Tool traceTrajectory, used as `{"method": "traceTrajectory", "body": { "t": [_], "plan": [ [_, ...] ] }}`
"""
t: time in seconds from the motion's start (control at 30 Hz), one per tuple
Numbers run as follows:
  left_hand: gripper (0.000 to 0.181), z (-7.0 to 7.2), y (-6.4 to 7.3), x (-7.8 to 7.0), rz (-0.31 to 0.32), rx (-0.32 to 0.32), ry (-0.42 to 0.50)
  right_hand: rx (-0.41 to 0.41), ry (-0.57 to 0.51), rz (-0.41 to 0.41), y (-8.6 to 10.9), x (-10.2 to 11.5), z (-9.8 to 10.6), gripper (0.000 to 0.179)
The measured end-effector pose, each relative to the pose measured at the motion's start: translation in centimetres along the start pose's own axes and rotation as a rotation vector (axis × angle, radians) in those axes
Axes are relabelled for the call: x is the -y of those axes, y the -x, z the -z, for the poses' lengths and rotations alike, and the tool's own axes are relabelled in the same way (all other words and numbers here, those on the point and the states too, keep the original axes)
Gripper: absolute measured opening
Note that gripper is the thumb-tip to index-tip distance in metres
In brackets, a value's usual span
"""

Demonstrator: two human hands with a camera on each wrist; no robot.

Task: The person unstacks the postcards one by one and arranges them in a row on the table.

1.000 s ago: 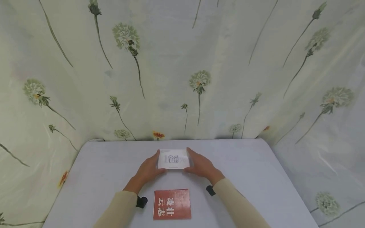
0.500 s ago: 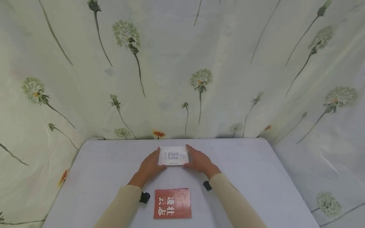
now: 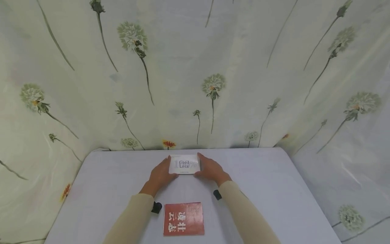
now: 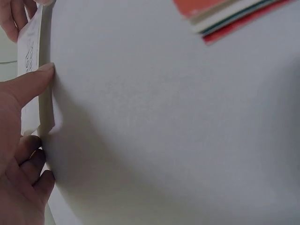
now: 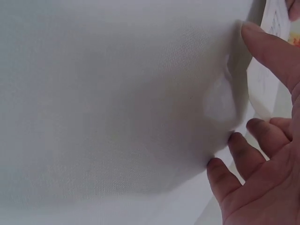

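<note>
Near the back of the table, a white booklet (image 3: 184, 164) with "Good Luck" printed on its cover lies between my two hands. My left hand (image 3: 159, 175) grips its left end, the thumb along the near edge. At the right end my right hand (image 3: 210, 170) holds it the same way. Seen from the left wrist, the white booklet (image 4: 32, 54) shows a thin side, with the left thumb (image 4: 35, 83) across it. The right wrist view has the right thumb (image 5: 269, 49) at the booklet's edge (image 5: 260, 84), other fingers spread low by the tabletop.
A red booklet (image 3: 183, 219) with white characters lies nearer the front, between the forearms; its layered edges (image 4: 243, 18) show in the left wrist view. The white table (image 3: 259, 189) ends at a flower-printed curtain (image 3: 176, 84) behind and at both sides.
Both hands have moved a little farther toward the back of the table with the white booklet between them. The red booklet stays where it was.
</note>
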State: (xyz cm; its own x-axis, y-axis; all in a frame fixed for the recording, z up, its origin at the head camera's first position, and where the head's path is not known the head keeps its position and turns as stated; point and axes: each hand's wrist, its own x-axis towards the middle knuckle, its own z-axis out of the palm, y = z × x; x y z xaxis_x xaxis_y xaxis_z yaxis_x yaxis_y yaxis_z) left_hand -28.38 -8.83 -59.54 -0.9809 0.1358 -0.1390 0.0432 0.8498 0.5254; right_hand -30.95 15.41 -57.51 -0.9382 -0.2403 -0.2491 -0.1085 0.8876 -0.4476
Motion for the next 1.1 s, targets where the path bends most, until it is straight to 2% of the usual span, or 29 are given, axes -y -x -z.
{"method": "traceTrajectory", "body": {
  "t": [0.23, 0.47, 0.67, 1.1],
  "plan": [
    [0.097, 0.07, -0.01, 0.04, 0.002, -0.006, 0.023, -0.023, 0.010, -0.005, -0.49, -0.14, -0.25, 0.099],
    [0.097, -0.08, -0.10, 0.18, 0.023, -0.003, 0.041, -0.006, -0.011, -0.015, -0.88, -0.17, -0.50, 0.100],
    [0.095, -0.17, -0.39, 0.16, 0.003, -0.011, 0.057, 0.005, -0.034, -0.040, -0.87, -0.30, -0.46, 0.103],
    [0.095, -0.48, -0.32, 0.33, -0.001, -0.025, 0.083, -0.010, -0.081, 0.010, -0.55, -0.19, -0.15, 0.110]
  ]
}}
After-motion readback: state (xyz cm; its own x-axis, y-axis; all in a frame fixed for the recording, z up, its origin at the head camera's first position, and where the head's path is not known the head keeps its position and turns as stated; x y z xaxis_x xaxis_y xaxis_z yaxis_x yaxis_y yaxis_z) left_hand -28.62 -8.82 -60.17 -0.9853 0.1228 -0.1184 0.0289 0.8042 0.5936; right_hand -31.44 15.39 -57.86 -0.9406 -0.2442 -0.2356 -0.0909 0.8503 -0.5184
